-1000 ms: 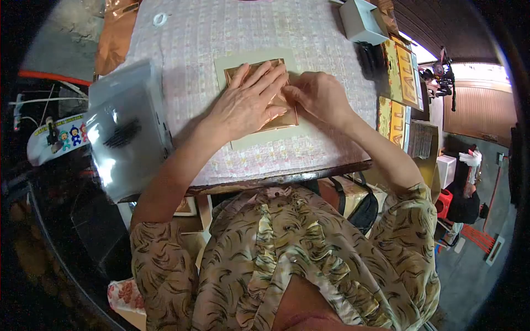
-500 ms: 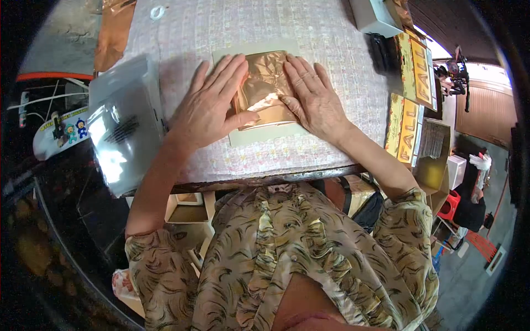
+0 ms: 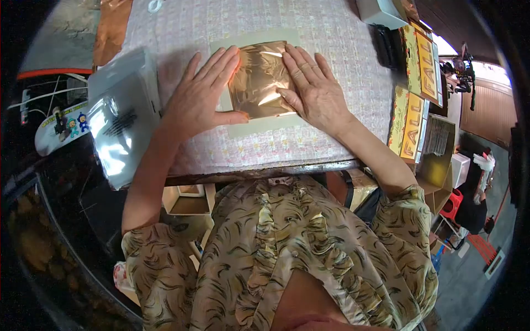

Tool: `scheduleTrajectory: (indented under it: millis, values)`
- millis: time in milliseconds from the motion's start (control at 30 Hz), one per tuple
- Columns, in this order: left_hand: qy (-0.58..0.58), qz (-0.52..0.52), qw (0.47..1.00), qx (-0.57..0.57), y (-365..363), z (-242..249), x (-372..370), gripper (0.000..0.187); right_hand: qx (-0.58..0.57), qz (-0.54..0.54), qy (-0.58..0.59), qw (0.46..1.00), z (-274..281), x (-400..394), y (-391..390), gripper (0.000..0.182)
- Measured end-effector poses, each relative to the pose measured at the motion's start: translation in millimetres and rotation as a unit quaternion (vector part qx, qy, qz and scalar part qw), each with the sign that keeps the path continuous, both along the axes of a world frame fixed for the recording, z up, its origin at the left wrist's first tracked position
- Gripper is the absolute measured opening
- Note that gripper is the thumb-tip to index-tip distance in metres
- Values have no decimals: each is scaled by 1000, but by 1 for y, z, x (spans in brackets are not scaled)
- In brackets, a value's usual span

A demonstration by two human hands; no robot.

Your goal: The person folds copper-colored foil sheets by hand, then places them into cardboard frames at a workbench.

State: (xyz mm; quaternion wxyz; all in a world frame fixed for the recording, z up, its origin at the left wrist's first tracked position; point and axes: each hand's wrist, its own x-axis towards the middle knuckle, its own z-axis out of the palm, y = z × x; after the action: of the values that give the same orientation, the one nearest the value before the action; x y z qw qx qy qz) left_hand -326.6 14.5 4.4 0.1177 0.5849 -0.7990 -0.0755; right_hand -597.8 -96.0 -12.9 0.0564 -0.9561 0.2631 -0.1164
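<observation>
A shiny copper-coloured foil packet point(image 3: 256, 80) lies flat, with creases across its surface, on a pale greenish sheet point(image 3: 259, 127). My left hand point(image 3: 201, 94) rests along the packet's left edge, fingers stretched out and thumb by the lower left corner. On the opposite side, my right hand point(image 3: 317, 94) lies over the packet's right edge with its fingers extended and its thumb on the foil. Neither hand is closed around anything. What the packet holds, if anything, is hidden.
A patterned cloth point(image 3: 221, 157) covers the table. Clear plastic sleeves point(image 3: 121, 132) lie at the left. Boxes marked FALL point(image 3: 411, 124) line the right edge, beside a black object point(image 3: 383, 47) and a white box point(image 3: 381, 12). A white ring point(image 3: 154, 5) sits at the far left.
My left hand has slid left, its thumb moving off the middle of the foil to the corner. The foil looks flatter. My right hand stays nearly in place.
</observation>
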Motion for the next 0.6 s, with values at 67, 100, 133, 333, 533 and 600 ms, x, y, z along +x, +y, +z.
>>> scheduleTrajectory:
  millis: [67, 100, 133, 333, 533, 600]
  values:
    - [1, -13, 1000, 7, -3, 6, 3, 109, -6, -2, -2, 1000, -2, 0, 0, 73]
    - [2, -18, 1000, 10, -7, 10, 3, 109, -13, -3, -4, 1000, -3, 0, 1, 73]
    - [-2, -12, 1000, -12, -11, 13, 3, 107, -10, -8, -2, 1000, -4, -1, 1, 73]
    - [-32, -47, 995, -77, -52, 7, -43, 79, -36, 1, -2, 999, -7, 0, -1, 71]
    - [13, -81, 993, -81, -57, -29, -49, 73, -52, -7, -17, 998, -13, -2, 2, 74]
    - [-22, -72, 995, -61, -58, -24, -50, 76, -41, -1, -26, 999, -11, -1, 1, 76]
